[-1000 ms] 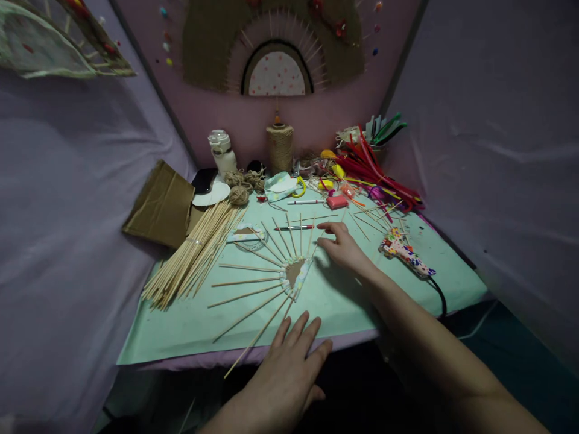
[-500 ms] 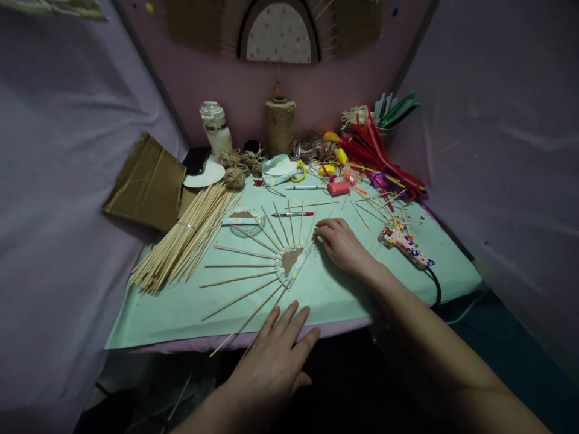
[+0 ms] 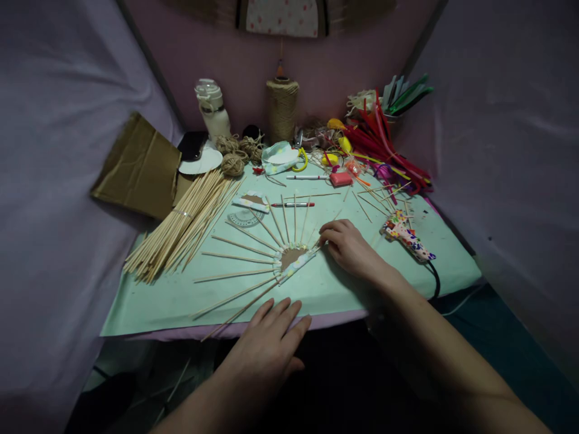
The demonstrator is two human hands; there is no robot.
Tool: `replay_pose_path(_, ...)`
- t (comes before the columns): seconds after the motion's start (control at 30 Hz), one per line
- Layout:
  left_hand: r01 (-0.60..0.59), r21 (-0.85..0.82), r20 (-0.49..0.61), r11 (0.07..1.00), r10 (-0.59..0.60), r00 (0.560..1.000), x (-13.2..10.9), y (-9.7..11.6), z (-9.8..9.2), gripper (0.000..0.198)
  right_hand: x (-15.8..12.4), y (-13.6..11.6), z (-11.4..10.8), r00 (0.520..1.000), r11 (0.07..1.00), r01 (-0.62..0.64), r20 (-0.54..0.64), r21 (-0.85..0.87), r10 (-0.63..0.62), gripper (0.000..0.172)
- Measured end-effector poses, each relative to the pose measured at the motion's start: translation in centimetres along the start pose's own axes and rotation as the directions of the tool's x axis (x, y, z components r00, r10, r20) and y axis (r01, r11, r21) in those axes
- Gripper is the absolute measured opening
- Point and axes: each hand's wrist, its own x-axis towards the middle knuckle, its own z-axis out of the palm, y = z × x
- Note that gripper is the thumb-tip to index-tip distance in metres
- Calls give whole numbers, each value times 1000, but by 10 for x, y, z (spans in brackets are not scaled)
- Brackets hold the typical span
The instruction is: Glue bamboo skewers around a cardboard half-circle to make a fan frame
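Observation:
A cardboard half-disc with a pale patterned rim lies on the table, and thin wooden sticks fan out from its curved side. At its right end, my right hand has its fingers closed on a wooden stick; the fingertips are partly hidden. My left hand is open, palm down with fingers stretched out, at the table's front edge. Its fingertips are just below the lowest stick of the fan. Above the fan lie a red pen and a second patterned cardboard piece, beside a clear protractor.
A bundle of sticks lies on the left by a folded cardboard sheet. Twine balls, a twine spool and a bottle stand behind. Right are red pipe cleaners and a corded patterned glue gun.
The fan has turned clockwise, its straight edge now flatter. My right hand has moved with its end. My left hand no longer overlaps the lowest stick. The camera view has tilted down.

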Motion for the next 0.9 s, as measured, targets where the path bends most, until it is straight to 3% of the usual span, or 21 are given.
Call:
replay_pose_path(0.2,-3,-10,68,1000,4,998,0,1,-15,61,-14,-1,0,999,999,34,-7,30,-34,29)
replay_pose_path(0.5,55,-13,27,998,-54,998,-2,-2,-17,57,-29,-7,2,1000,999,24,-16,44,-24,27)
replay_pose_path(0.7,18,18,-27,1000,-18,999,-5,-4,-22,54,-33,-9,0,998,998,17,-60,57,-13,26)
replay_pose_path(0.8,31,17,-70,999,-30,997,-7,-7,-26,52,-28,-10,-7,996,998,23,-88,55,-18,23)
replay_pose_path(0.9,52,16,-116,998,-50,992,-7,-7,-29,50,-2,-15,-19,994,999,47,-99,24,-44,19)
